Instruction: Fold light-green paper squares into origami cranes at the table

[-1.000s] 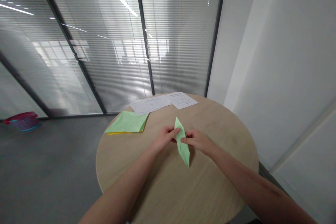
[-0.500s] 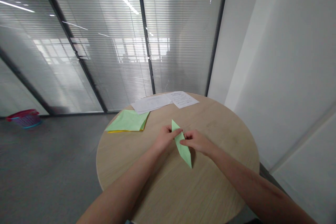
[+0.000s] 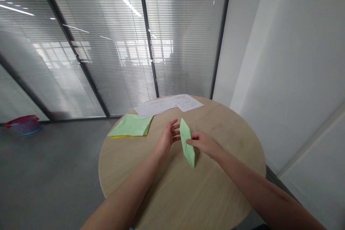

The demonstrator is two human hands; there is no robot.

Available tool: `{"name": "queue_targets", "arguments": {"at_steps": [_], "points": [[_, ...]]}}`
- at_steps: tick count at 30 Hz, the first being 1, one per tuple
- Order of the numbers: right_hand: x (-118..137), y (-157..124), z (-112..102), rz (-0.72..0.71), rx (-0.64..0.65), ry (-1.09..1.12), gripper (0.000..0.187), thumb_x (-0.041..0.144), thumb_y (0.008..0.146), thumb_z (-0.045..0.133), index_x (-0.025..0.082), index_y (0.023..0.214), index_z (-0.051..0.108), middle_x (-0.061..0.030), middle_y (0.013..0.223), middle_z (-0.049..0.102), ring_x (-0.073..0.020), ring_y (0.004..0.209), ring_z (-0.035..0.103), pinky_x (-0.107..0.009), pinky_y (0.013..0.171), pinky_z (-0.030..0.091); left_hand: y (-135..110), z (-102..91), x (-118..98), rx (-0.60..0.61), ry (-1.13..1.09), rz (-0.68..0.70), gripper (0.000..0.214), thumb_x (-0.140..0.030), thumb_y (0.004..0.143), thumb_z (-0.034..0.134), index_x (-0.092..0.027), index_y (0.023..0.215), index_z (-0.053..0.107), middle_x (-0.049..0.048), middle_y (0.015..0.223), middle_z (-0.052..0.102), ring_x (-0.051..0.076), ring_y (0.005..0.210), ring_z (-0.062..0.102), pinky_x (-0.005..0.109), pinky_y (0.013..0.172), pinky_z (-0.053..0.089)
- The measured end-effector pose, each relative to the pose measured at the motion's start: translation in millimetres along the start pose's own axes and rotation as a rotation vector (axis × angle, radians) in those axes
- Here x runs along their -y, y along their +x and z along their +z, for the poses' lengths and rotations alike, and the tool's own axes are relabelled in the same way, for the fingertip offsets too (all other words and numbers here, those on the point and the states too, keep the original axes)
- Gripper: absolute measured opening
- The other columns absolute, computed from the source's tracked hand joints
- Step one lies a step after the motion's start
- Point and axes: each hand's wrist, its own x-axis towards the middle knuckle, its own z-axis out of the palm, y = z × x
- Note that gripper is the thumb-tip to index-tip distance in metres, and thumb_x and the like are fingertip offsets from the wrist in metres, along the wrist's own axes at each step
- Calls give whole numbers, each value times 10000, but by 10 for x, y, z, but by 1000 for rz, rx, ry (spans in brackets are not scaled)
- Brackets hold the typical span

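A narrow, pointed piece of folded light-green paper [image 3: 187,143] is held just above the round wooden table [image 3: 172,190]. My right hand [image 3: 202,143] pinches it at the middle of its right edge. My left hand [image 3: 168,137] is beside its left edge with fingers spread apart, fingertips close to the paper but not gripping it.
A stack of green and yellow paper sheets [image 3: 131,126] lies at the table's back left. Two white printed sheets [image 3: 168,105] lie at the far edge. Glass partitions with blinds stand behind, a white wall on the right, and a pink basket [image 3: 23,124] on the floor at left.
My left hand has let go of the folded paper and opened its fingers. The paper, now held only by my right hand, has turned more upright.
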Motion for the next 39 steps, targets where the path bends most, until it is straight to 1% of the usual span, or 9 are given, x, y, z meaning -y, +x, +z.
{"name": "queue_targets", "arguments": {"at_steps": [2,5,7,10,16,24,33,36,39], "points": [[5,14,-32,-37,-47,93,247,392,737,664,145,737,663,0,613,557,-96,519,402,-245,511,271,-1,-13,-9,23,84,14,526,-599,803,522,-182,1113,608,97,1032,648,180,792,619,309,684,495],[21,21,-67,-80,-84,187,269,411,739,670,143,763,669,-1,625,551,-89,512,375,-241,492,245,-18,-12,4,121,253,14,394,-489,728,682,-136,901,670,65,823,656,155,708,598,271,644,482],[29,20,-70,-85,-85,229,270,412,733,681,144,767,669,-1,630,550,-86,509,371,-239,483,235,-35,6,17,182,292,3,357,-460,701,717,-127,825,678,44,722,643,137,637,578,258,605,473],[26,20,-51,-87,-82,260,260,414,729,687,159,764,650,7,626,543,-88,504,387,-237,473,246,-57,36,22,197,292,0,346,-454,684,732,-125,780,682,31,672,640,125,586,565,253,569,469],[1,33,-8,-95,-148,343,344,383,696,733,219,922,531,29,688,571,-107,527,480,-222,455,309,-67,47,4,209,288,3,342,-458,690,725,-125,758,691,33,657,645,125,580,576,245,558,477],[14,29,-23,-139,-160,267,284,397,710,727,202,710,520,34,622,518,-95,495,446,-232,457,341,-64,29,14,220,266,1,335,-455,691,728,-129,763,696,35,695,651,131,627,582,249,583,481],[37,14,-24,-128,-127,301,276,413,683,743,198,739,579,15,666,558,-113,560,494,-247,511,388,-51,30,23,219,276,120,298,-423,700,729,-132,722,668,25,698,630,121,617,561,240,574,459],[45,6,-24,-122,-131,294,267,408,689,737,199,736,578,10,667,571,-118,559,493,-255,523,384,-61,41,16,229,255,96,290,-418,710,722,-133,731,678,38,729,651,130,636,578,256,609,469],[44,4,-27,-104,-141,291,264,401,694,732,192,753,582,1,674,583,-122,568,503,-252,527,385,-72,54,18,206,238,46,302,-430,705,722,-133,741,681,36,668,645,137,620,583,268,622,475]]}}
